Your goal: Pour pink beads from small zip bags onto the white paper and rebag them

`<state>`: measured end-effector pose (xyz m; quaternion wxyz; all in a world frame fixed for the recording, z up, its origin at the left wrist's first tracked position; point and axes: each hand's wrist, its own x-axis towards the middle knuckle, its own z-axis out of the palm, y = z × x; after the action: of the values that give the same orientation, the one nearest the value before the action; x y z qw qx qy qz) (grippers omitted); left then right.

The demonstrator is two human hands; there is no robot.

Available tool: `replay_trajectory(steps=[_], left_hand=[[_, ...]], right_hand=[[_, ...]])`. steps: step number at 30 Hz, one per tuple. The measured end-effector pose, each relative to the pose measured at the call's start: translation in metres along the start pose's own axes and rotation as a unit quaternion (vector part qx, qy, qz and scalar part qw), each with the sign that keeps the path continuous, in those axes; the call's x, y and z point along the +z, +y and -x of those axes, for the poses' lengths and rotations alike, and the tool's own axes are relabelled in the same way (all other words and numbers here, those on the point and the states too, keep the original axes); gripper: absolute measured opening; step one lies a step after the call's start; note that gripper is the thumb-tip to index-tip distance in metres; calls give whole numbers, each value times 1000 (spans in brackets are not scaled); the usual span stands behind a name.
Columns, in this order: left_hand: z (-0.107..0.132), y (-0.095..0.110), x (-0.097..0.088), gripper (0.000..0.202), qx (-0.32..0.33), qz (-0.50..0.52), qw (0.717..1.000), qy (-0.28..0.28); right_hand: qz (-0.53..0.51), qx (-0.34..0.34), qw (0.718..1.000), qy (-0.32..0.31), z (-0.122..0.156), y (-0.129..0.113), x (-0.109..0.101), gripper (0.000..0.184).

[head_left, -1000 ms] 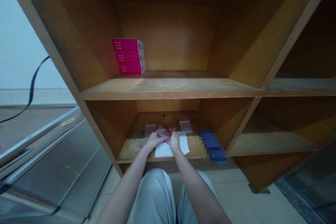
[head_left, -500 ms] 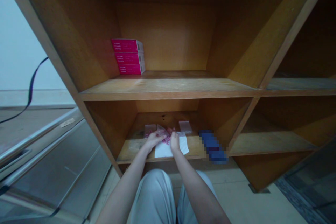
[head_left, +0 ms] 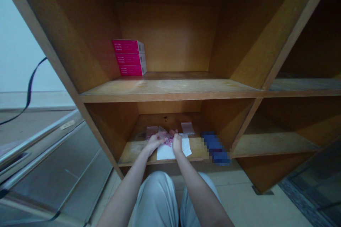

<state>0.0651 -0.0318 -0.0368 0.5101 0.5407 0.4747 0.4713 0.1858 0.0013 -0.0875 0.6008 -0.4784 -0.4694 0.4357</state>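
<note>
Both my hands reach into the lower left compartment of a wooden shelf unit [head_left: 170,94]. My left hand [head_left: 154,140] and my right hand [head_left: 177,142] are closed together on a small clear plastic bag with pink contents [head_left: 167,139], held just above a white sheet of paper [head_left: 170,151] lying on the lower shelf board. Behind the hands lie two more small clear bags, one at the left [head_left: 152,129] and one at the right [head_left: 188,127].
Three stacked pink boxes [head_left: 130,57] stand at the back left of the upper compartment. A blurred blue object [head_left: 215,147] lies at the right of the lower shelf. A glass-fronted cabinet [head_left: 39,163] stands at the left; my knees are below.
The hands have shifted only slightly while working the pink bag between them. The view has drifted a little; nothing else moved.
</note>
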Motion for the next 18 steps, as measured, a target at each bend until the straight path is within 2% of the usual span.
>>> replay_trajectory(steps=[6, 10, 18], left_hand=[[2, 3, 0, 42, -14, 10, 1000, -9], [4, 5, 0, 40, -15, 10, 1000, 5], [-1, 6, 5, 37, 9, -67, 998, 17]], right_hand=[[-12, 8, 1000, 1, -1, 2, 1, 46], [-14, 11, 1000, 3, -2, 2, 1, 46], [-33, 18, 999, 1, -1, 1, 0, 48]])
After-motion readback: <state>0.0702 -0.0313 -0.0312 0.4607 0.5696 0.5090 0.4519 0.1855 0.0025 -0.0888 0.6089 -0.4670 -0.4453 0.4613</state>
